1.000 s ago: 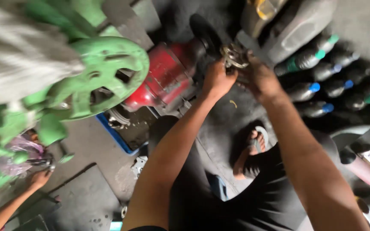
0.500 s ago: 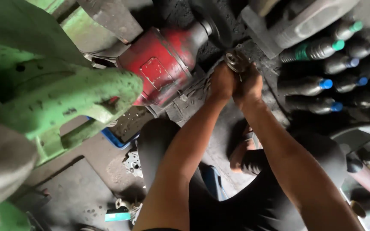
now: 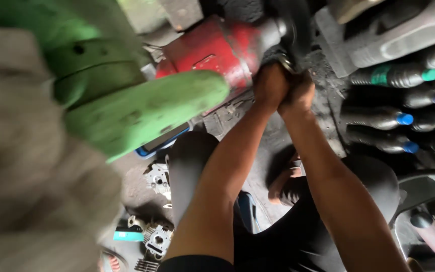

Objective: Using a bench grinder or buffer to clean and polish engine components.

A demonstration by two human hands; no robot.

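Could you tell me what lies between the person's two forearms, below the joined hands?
In the head view, between left forearm and right forearm lies dark grimy floor and the person's sandalled foot.

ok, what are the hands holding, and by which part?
Left hand and right hand press together on a small metal part beside the red motor housing; fingers cover it, so the exact grip point cannot be told.

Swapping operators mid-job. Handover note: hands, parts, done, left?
Left hand and right hand: pressed together, closed around a small metal part held at the dark wheel of the red machine.
Grey bottles with coloured caps lie to the right; loose metal parts on the floor.
Done: part is at the wheel.
Left: cannot tell how far the work has got.
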